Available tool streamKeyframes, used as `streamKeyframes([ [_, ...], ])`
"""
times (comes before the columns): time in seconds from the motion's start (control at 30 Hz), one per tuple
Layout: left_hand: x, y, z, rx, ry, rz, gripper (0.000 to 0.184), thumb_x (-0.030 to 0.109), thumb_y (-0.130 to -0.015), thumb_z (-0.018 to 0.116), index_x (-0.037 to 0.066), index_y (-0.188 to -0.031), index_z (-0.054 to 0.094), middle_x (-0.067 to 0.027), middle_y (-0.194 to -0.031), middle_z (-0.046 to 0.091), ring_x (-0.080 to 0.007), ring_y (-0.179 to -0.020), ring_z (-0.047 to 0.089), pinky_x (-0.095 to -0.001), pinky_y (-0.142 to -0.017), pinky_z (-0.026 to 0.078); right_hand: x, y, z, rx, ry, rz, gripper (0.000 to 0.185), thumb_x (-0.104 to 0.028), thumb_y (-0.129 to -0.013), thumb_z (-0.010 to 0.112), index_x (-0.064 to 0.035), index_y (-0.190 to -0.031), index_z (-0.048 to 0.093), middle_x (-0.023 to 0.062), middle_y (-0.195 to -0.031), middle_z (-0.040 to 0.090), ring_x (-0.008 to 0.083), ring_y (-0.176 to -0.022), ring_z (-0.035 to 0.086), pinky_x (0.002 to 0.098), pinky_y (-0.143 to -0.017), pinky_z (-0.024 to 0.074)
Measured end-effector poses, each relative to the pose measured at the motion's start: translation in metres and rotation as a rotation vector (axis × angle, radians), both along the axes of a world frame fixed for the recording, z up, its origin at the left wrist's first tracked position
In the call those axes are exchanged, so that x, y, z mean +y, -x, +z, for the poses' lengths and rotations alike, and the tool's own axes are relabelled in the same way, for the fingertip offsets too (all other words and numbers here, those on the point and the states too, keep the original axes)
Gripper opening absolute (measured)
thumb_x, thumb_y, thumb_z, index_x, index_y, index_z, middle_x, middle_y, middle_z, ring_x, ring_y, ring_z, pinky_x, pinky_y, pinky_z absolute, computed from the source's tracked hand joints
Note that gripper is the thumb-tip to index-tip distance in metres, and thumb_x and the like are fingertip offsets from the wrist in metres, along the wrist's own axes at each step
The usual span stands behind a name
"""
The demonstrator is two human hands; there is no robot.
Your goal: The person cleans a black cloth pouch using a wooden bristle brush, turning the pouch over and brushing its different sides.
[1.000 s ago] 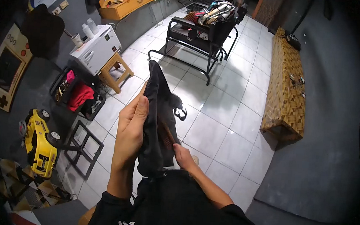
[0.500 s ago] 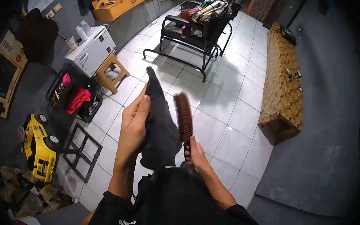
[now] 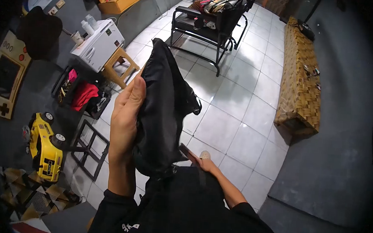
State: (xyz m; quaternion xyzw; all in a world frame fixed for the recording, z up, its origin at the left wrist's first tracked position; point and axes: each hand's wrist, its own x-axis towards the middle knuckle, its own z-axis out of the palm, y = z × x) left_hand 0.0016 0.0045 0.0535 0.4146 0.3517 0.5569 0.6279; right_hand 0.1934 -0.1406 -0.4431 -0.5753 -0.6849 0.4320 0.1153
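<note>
A black, shiny fabric piece (image 3: 161, 110), which looks like a soft bag, is held up in front of my chest. My left hand (image 3: 127, 113) grips its left edge, thumb on the near face and fingers behind. A small dark strap or buckle sticks out on its right side. Lower right of the fabric, my right hand (image 3: 207, 164) is closed around a brush (image 3: 187, 152), seen nearly edge-on. Most of the brush is hidden, and I cannot tell whether it touches the fabric.
Ahead stands a black metal-framed chair (image 3: 196, 27) piled with cloths. A woven bench (image 3: 302, 81) lines the right wall. On the left are a white cabinet (image 3: 99, 45), a wooden stool (image 3: 121, 67), a yellow toy car (image 3: 45, 148) and a dark frame (image 3: 90, 149) on the tiles.
My left hand has raised and turned the black fabric, showing its strap side. My right hand has lowered the brush, which swung from upright to nearly edge-on. The view has shifted slightly.
</note>
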Motion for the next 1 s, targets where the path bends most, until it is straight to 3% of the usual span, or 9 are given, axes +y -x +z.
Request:
streamKeyframes([
  [0.17,-0.001,-0.005,0.003,0.089,-0.012,0.120,0.037,0.028,-0.096,0.044,-0.004,-0.112,0.055,-0.0011,-0.094,0.059,-0.0054,-0.085,0.054,-0.0179,-0.077,0.041,0.028,0.005,0.066,-0.027,-0.059,-0.301,0.055,-0.042,-0.095,0.027,0.0011,-0.081,0.058,0.0218,-0.075,0.061,0.0384,-0.067,0.059,0.0447,-0.063,0.0457],
  [0.23,0.000,-0.001,0.001,0.198,-0.086,0.081,0.036,0.028,-0.096,0.044,-0.004,-0.110,0.055,0.0023,-0.087,0.056,-0.0033,-0.080,0.049,-0.0165,-0.074,0.038,0.052,0.022,0.122,0.342,0.065,-0.590,0.061,-0.054,-0.093,0.025,-0.0024,-0.075,0.053,0.0081,-0.059,0.051,0.0201,-0.051,0.050,0.0332,-0.048,0.0403],
  [0.3,-0.001,0.000,-0.003,0.283,-0.121,0.062,0.036,0.028,-0.096,0.043,-0.003,-0.108,0.056,0.0048,-0.082,0.052,-0.0019,-0.076,0.046,-0.0155,-0.071,0.036,0.063,0.040,0.212,0.790,0.313,-0.757,0.067,-0.057,-0.092,0.024,0.0006,-0.074,0.052,0.0081,-0.056,0.047,0.0201,-0.052,0.045,0.0334,-0.052,0.0393],
  [0.5,-0.004,-0.029,0.014,0.153,-0.062,0.113,0.038,0.028,-0.097,0.042,-0.005,-0.111,0.054,0.0058,-0.081,0.049,-0.0006,-0.073,0.041,-0.0154,-0.067,0.034,0.061,0.074,0.315,0.780,-0.376,-0.304,0.059,-0.049,-0.094,0.028,0.0036,-0.099,0.054,0.0117,-0.078,0.058,0.0208,-0.075,0.056,0.0311,-0.066,0.0442],
  [0.7,0.006,-0.012,0.006,0.234,-0.193,0.043,0.044,0.029,-0.097,0.041,-0.006,-0.123,0.047,-0.0020,-0.101,0.058,-0.0042,-0.090,0.050,-0.0171,-0.080,0.038,0.052,0.045,0.104,0.228,-0.057,-0.201,0.039,-0.029,-0.095,0.028,-0.0027,-0.117,0.047,0.0270,-0.085,0.059,0.0435,-0.080,0.057,0.0465,-0.070,0.0455],
  [0.77,0.003,-0.017,0.011,0.206,-0.155,0.049,0.045,0.029,-0.097,0.041,-0.006,-0.125,0.045,-0.0011,-0.098,0.058,-0.0037,-0.088,0.049,-0.0163,-0.079,0.038,0.035,0.015,0.053,-0.148,0.003,0.088,0.048,-0.036,-0.096,0.025,-0.0022,-0.099,0.058,0.0240,-0.075,0.059,0.0404,-0.077,0.058,0.0453,-0.068,0.0442],
  [0.87,0.010,-0.005,0.004,0.321,-0.144,0.042,0.045,0.028,-0.097,0.041,-0.005,-0.127,0.044,0.0003,-0.094,0.057,-0.0036,-0.083,0.049,-0.0162,-0.074,0.039,0.025,0.007,0.038,-0.068,0.104,-0.167,0.035,-0.021,-0.090,0.035,0.0051,-0.109,0.048,0.0281,-0.078,0.059,0.0447,-0.073,0.058,0.0504,-0.064,0.0449],
  [0.9,0.010,-0.007,0.007,0.271,-0.114,0.025,0.045,0.028,-0.097,0.042,-0.005,-0.127,0.044,0.0007,-0.092,0.057,-0.0036,-0.082,0.049,-0.0163,-0.073,0.040,0.023,0.003,0.022,-0.013,-0.087,-0.157,0.044,-0.035,-0.094,0.032,0.0032,-0.096,0.053,0.0204,-0.065,0.059,0.0348,-0.056,0.057,0.0434,-0.053,0.0450],
  [1.0,0.017,0.010,0.002,0.315,-0.161,-0.129,0.043,0.027,-0.096,0.043,-0.004,-0.127,0.045,-0.0005,-0.095,0.057,-0.0044,-0.082,0.049,-0.0174,-0.073,0.041,0.053,0.020,0.133,0.493,0.444,-0.644,0.055,-0.050,-0.094,0.029,-0.0014,-0.083,0.052,0.0071,-0.055,0.050,0.0194,-0.042,0.046,0.0357,-0.042,0.0381],
])
